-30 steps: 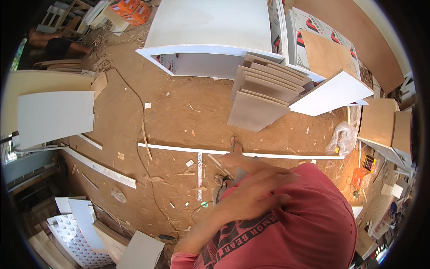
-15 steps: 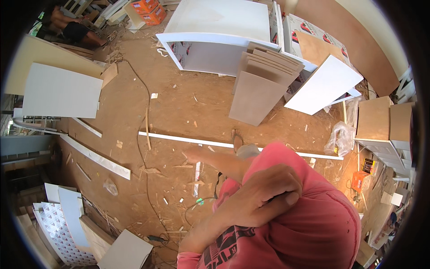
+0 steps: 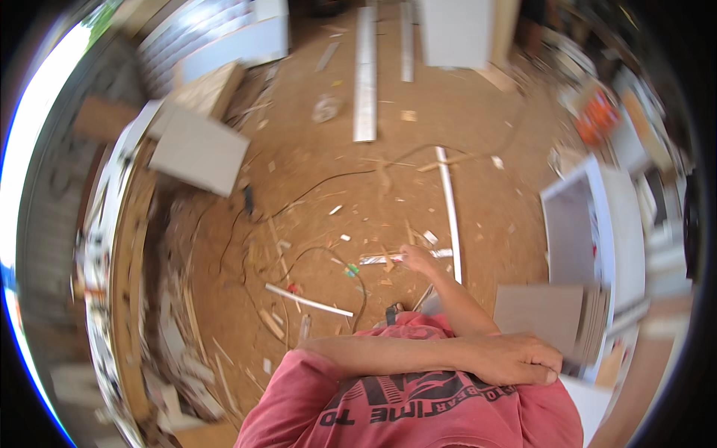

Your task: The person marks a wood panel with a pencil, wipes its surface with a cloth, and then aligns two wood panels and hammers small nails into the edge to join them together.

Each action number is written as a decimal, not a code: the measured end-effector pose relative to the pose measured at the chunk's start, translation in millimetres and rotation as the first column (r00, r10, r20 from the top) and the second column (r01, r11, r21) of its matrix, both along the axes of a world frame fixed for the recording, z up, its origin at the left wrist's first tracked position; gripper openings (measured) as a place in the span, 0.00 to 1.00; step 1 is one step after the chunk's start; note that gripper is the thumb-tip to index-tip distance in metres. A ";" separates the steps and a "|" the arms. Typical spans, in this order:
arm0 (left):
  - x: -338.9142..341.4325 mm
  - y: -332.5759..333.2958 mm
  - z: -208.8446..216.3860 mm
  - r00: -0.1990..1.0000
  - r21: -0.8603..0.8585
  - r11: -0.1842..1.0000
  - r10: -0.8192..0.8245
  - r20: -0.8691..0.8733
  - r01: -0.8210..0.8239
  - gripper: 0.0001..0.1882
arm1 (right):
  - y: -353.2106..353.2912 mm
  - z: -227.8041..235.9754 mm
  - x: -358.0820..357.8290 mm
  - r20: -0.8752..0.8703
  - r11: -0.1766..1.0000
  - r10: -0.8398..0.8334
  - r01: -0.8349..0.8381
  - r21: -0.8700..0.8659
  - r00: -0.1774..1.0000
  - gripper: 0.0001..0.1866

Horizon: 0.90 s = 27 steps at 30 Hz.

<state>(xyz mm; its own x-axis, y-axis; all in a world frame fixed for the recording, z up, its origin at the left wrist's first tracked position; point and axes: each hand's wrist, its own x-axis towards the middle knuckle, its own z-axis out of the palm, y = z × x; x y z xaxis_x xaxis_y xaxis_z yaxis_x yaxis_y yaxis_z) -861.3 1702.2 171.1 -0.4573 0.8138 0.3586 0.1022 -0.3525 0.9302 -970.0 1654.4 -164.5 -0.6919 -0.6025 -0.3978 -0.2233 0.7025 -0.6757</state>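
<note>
My left hand (image 3: 521,360) lies across my chest at the right arm, over the pink shirt (image 3: 426,407). Its fingers are curled closed, and whatever they hold, if anything, is hidden. Past it, my right hand (image 3: 415,258) hangs low at the end of the outstretched right arm. Its fingers are small and blurred. Beneath it in the picture is a short white strip (image 3: 375,260) on the dirt floor; whether they touch cannot be told. A long narrow white strip (image 3: 450,209) runs along the floor just right of that hand.
A white cabinet carcass (image 3: 624,231) stands at right, with brown panels (image 3: 538,317) leaning nearer. Wide white strips (image 3: 364,89) lie ahead. A dark cable (image 3: 321,181) snakes over the floor among wood scraps. At left are a pale board (image 3: 202,149) and a long wooden bench edge (image 3: 131,284).
The view has swung to the left, so the cabinet now sits at the right edge. My left hand stays closed across my chest; the right arm still hangs out low.
</note>
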 end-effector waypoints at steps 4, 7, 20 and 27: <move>-8.6 -47.3 10.2 0.973 0.033 0.975 0.219 0.077 -0.222 0.18 | -61.3 10.8 -1.9 -0.004 0.959 0.282 -0.282 0.011 0.959 0.14; -26.0 -67.9 5.1 0.893 0.082 0.891 0.449 -0.005 -0.447 0.19 | -90.6 8.0 -11.5 0.014 0.885 0.464 -0.464 0.045 0.886 0.15; -92.9 -158.3 8.5 0.645 0.108 0.643 0.764 -0.022 -0.758 0.17 | -188.5 -30.4 -76.7 0.033 0.605 0.786 -0.780 0.159 0.617 0.18; -117.5 -194.7 1.1 0.631 0.157 0.632 0.773 -0.060 -0.759 0.13 | -256.5 -19.6 -71.1 0.077 0.628 0.774 -0.777 0.030 0.629 0.18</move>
